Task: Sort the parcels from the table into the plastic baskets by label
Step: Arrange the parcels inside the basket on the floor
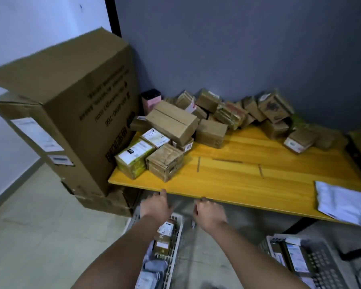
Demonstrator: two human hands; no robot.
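While your two hands reach out low in front of the yellow table (248, 180), a lot of stuff sits around it. A tall brown carton (71, 105) leans right against the table's left end, with more big boxes (29, 134) stacked beside and under it. A pink and black box (151, 100) stands at the table's back left corner, against the grey wall (238, 49). A white mailing bag (346, 202) lies on the table's front right corner and hangs a little over the edge.

The parcels (175, 130) are piled along the back and left of the table, some tilted on top of others. The middle and front of the table top is bare wood, so there is room there.

Below the table's front edge, a white plastic basket (178, 232) sits on the floor with parcels in it, partly hidden by your left arm. A grey basket (325, 265) sits on the floor under the table's right side, also holding parcels.

Your left hand (155, 205) is just below the front edge, one finger tip touching it, holding nothing. Your right hand (209, 213) is near it, fingers loosely curled, also holding nothing. The closest parcel (165, 161) sits on the table just past your left hand, apart from your fingers.
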